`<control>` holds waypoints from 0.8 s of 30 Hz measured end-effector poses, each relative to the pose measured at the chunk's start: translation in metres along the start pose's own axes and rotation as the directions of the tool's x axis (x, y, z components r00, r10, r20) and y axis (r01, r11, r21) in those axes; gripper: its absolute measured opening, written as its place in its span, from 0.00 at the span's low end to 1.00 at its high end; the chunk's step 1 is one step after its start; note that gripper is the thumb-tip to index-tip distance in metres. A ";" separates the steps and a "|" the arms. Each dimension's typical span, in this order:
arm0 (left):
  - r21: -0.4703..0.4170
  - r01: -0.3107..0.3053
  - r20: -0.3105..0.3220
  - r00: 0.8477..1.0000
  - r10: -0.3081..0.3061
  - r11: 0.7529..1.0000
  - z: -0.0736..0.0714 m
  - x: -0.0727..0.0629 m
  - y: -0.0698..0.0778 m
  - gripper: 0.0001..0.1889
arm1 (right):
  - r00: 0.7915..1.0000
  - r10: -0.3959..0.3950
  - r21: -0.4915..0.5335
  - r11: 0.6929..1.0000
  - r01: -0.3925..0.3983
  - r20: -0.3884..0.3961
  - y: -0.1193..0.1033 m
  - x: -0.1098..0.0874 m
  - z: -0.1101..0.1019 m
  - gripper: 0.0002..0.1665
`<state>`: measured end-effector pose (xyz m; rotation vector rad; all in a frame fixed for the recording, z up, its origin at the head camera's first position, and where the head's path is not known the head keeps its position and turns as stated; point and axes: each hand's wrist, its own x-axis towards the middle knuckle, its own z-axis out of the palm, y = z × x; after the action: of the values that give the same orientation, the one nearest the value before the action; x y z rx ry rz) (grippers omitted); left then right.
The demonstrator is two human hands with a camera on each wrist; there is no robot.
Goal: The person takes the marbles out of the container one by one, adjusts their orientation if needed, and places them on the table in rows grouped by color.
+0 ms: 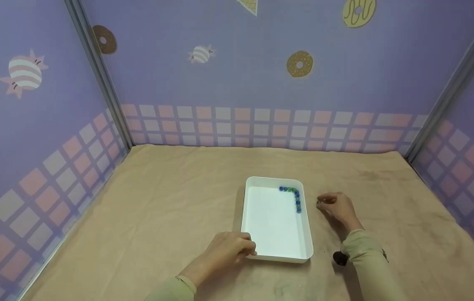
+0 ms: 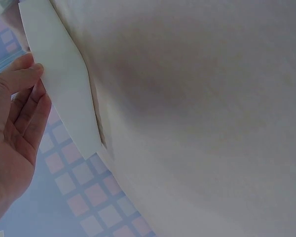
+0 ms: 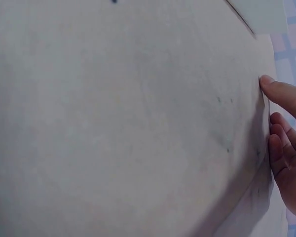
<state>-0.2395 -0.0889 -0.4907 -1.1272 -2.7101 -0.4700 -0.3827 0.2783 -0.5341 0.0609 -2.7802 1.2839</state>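
Note:
A white rectangular tray (image 1: 274, 221) stands on the cloth in the head view. Blue and green marbles (image 1: 297, 201) lie in it, in touching rows along its far edge and right side, meeting at the far right corner. My left hand (image 1: 231, 246) grips the rim at the near left corner; in the left wrist view its thumb (image 2: 27, 76) presses the outer wall. To the right of the tray, just above the cloth, my right hand (image 1: 339, 207) has thumb and forefinger close together. Whether something small sits between those fingertips is unclear.
Tan cloth (image 1: 170, 200) covers the table. Purple walls (image 1: 241, 79) with printed sweets and pink and white squares enclose it at the back and sides. A dark round object (image 1: 340, 258) shows beside the right sleeve. A dark blue spot (image 3: 114, 1) is at the right wrist view's top edge.

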 end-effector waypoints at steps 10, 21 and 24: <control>-0.021 0.001 0.004 1.000 -0.001 1.000 0.001 -0.001 -0.003 0.11 | 1.000 0.000 -0.018 1.000 -0.001 -0.006 0.000 0.001 0.001 0.19; -0.031 0.006 0.014 1.000 -0.005 1.000 0.000 -0.001 -0.002 0.15 | 0.998 0.030 -0.024 0.999 -0.028 0.063 -0.001 0.002 -0.001 0.28; -0.038 0.004 0.009 1.000 -0.004 0.999 0.001 -0.001 -0.002 0.11 | 0.997 0.038 -0.019 0.999 -0.037 0.070 -0.002 0.001 -0.003 0.31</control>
<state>-0.2407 -0.0905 -0.4924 -1.1362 -2.7230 -0.5208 -0.3838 0.2787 -0.5304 0.0545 -2.8648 1.2899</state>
